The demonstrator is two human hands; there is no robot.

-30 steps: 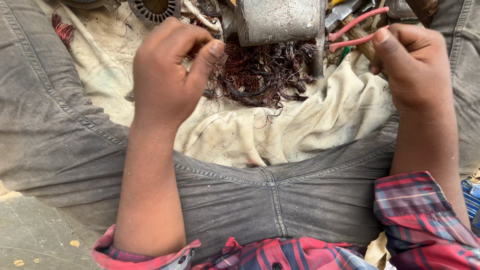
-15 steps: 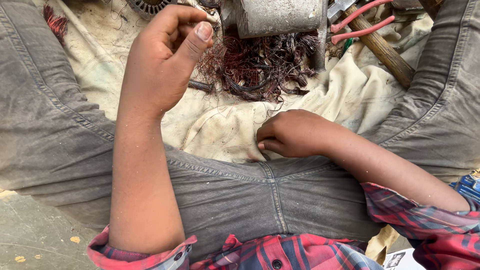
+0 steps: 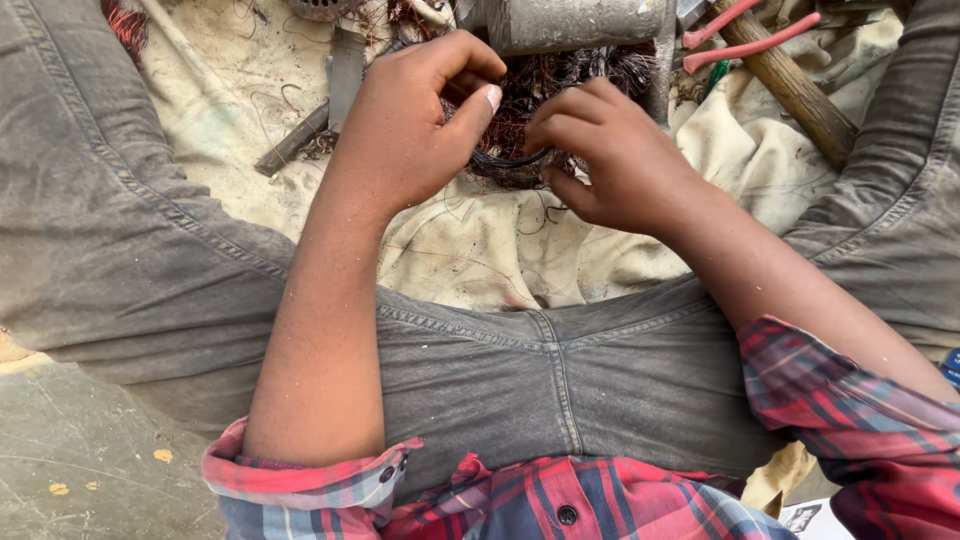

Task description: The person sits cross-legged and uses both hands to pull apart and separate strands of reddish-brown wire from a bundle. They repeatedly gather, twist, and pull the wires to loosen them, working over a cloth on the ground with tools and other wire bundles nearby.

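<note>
My left hand (image 3: pixel 410 125) and my right hand (image 3: pixel 610 150) meet over a tangle of dark copper-coloured wire (image 3: pixel 520 140) lying on a dirty cream cloth (image 3: pixel 480 250) between my legs. Both hands have their fingers closed on strands of the wire bundle. The wire comes out of a grey metal motor housing (image 3: pixel 575 22) at the top edge. Much of the wire is hidden behind my fingers.
Pliers with red handles (image 3: pixel 745 35) and a wooden tool handle (image 3: pixel 790 85) lie at the upper right. A flat metal tool (image 3: pixel 300 140) rests on the cloth at the upper left. My grey-trousered legs (image 3: pixel 120 220) flank the cloth; bare floor (image 3: pixel 80 470) shows lower left.
My right hand has moved from my lap up to the wire bundle. My left hand has dropped slightly and closed on the wire. The view has shifted a little to the right.
</note>
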